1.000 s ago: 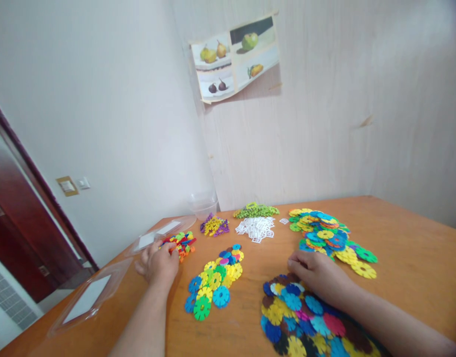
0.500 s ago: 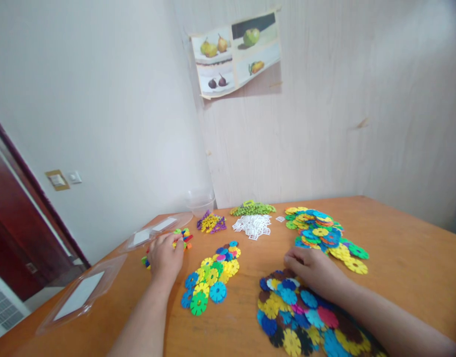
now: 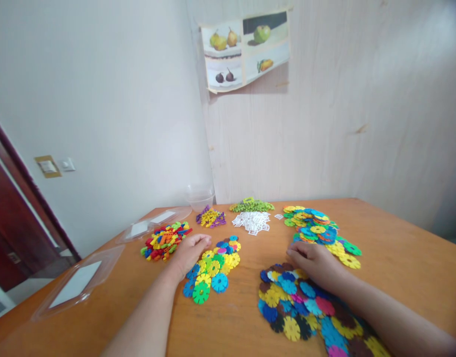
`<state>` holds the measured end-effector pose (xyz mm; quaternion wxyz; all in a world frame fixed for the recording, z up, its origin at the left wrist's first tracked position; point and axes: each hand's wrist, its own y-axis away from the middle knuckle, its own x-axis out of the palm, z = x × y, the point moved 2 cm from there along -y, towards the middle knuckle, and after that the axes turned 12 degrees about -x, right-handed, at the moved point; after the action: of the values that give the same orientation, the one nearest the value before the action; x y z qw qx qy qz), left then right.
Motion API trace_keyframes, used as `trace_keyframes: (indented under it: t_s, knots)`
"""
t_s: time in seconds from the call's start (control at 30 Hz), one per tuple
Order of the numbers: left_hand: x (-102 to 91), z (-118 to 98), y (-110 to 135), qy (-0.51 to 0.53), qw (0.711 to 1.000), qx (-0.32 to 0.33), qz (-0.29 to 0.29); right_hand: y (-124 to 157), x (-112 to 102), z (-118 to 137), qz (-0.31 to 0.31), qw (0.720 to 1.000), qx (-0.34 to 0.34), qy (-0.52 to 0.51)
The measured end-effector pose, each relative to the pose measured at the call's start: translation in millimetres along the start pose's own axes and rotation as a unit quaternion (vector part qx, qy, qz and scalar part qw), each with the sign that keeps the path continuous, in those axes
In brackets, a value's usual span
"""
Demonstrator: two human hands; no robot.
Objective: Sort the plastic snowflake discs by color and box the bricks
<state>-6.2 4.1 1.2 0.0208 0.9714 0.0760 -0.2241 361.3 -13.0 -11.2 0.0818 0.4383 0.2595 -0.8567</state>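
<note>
My left hand [image 3: 190, 252] is closed, thumb and fingers pressed together, and I cannot make out what is in it. It hovers between a pile of small red, yellow, green and blue plastic pieces [image 3: 164, 243] and a cluster of notched snowflake discs [image 3: 213, 268] in yellow, green and blue. My right hand [image 3: 317, 262] is curled, its fingertips turned down and inward; whatever it may hold is hidden. Below it spreads a larger heap of snowflake discs [image 3: 288, 285] in blue, brown, yellow, black and pink, partly covered by my forearm.
Another disc heap [image 3: 318, 229] lies at the back right. White lattice pieces [image 3: 251, 221], green pieces [image 3: 252, 206] and purple-yellow pieces [image 3: 211, 217] sit at the back. A clear tub [image 3: 200, 197] stands by the wall. Clear plastic lids with white labels [image 3: 76, 282] line the left edge.
My left hand has moved right, off the small multicoloured pieces, uncovering their pile, and is now beside the disc cluster. My right hand stays nearly in place. The view has shifted slightly.
</note>
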Motion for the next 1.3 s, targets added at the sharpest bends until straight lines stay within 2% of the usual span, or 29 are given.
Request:
trace_keyframes:
  t_s: [0.2,0.47,0.6,0.77,0.93,1.1,1.3]
  knots:
    - [5.8,1,-1,0.062,0.997,-0.021,0.045,2,-4,-1,-0.021,1.0,0.011,-0.008]
    - [8.1,1,3,0.095,0.993,-0.011,0.07,0,-7,26,-0.018,1.0,-0.005,-0.023]
    - [7.1,4,1,0.136,0.988,-0.025,0.076,-8,-11,42,0.008,1.0,-0.013,-0.017]
    - [6.2,4,0,0.172,0.98,-0.039,0.089,-30,-12,60,0.073,0.997,-0.03,-0.013]
    - [5.9,2,2,0.164,0.981,-0.049,0.089,-61,8,75,0.136,0.99,-0.045,0.015]
    - [6.1,2,0,0.16,0.982,-0.056,0.079,-93,32,86,0.159,0.983,-0.065,0.07]
    - [7.3,4,-4,0.179,0.98,-0.061,0.059,-121,54,91,0.188,0.976,-0.076,0.076]
